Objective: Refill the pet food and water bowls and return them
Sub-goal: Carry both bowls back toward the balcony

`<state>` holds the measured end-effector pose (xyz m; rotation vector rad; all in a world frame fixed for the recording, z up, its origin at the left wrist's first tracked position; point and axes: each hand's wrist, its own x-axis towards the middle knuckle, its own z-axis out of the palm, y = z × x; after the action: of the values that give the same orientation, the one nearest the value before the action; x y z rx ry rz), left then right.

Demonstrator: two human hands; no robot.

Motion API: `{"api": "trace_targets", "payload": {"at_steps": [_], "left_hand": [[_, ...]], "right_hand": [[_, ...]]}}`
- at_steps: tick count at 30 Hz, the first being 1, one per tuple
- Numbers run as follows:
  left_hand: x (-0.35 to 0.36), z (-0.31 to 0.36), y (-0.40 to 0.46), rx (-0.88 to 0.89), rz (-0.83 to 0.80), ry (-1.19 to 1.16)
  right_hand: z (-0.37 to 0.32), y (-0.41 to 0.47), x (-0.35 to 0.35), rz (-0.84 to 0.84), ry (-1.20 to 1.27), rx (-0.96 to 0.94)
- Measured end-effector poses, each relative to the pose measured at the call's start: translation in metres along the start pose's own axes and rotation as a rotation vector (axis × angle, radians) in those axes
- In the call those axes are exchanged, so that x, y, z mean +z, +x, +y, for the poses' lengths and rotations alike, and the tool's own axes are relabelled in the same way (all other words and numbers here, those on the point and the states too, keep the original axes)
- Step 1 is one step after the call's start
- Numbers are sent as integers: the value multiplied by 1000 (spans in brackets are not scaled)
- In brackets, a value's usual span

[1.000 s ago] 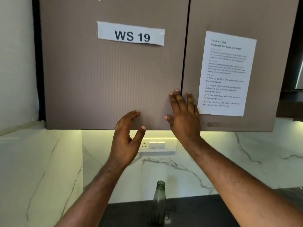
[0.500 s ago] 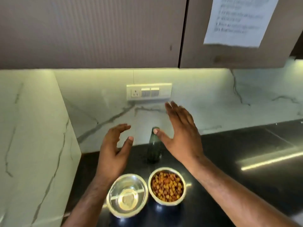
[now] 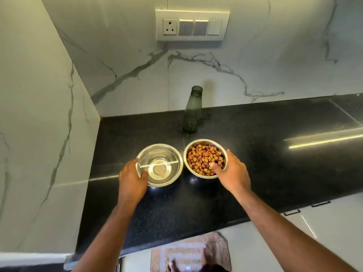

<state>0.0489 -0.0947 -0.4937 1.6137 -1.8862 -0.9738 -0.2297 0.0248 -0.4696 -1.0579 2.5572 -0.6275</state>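
Observation:
Two steel bowls stand side by side on the black countertop [image 3: 255, 163]. The water bowl [image 3: 172, 154] on the left holds clear water. The food bowl [image 3: 202, 144] on the right is full of brown and orange kibble [image 3: 202, 160]. My left hand [image 3: 132, 180] grips the water bowl's near-left rim, thumb over the edge. My right hand [image 3: 233, 173] grips the food bowl's near-right rim, thumb resting on the kibble. Both bowls rest on the counter.
A dark green bottle [image 3: 192, 110] stands behind the bowls near the marble backsplash. A socket and switch plate [image 3: 191, 25] is on the wall above. A marble side wall [image 3: 39, 134] closes the left. A patterned mat [image 3: 188, 252] lies on the floor below the counter edge.
My view has dropped from the wall cabinet down to the counter. Both hands came down from the cabinet doors and closed on the rims of the two bowls.

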Motion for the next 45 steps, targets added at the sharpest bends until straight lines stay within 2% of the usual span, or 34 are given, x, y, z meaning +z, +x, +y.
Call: {"api": "trace_targets", "payload": {"at_steps": [4,8,11,15,22,32,45], "left_hand": [[6,4,5,-112,-37,-128],[4,5,16,-288,-46,-253],[4,3,23,-421,-74,-373],[6,7,27,-474,-116,-446],[16,14,15,-519,-59,-557],[32,16,-22,-564,160,-642],[36,7,-131,-663,531,-752]], "right_hand": [[15,14,13,-64,179,82],[23,32,19,-202,715,297],[26,42,20,-238,839,358],[32,50,24,-294,847,355],[27,62,24,-373,854,353],[30,78,23,-484,846,302],[14,57,26,-763,709,91]]}}
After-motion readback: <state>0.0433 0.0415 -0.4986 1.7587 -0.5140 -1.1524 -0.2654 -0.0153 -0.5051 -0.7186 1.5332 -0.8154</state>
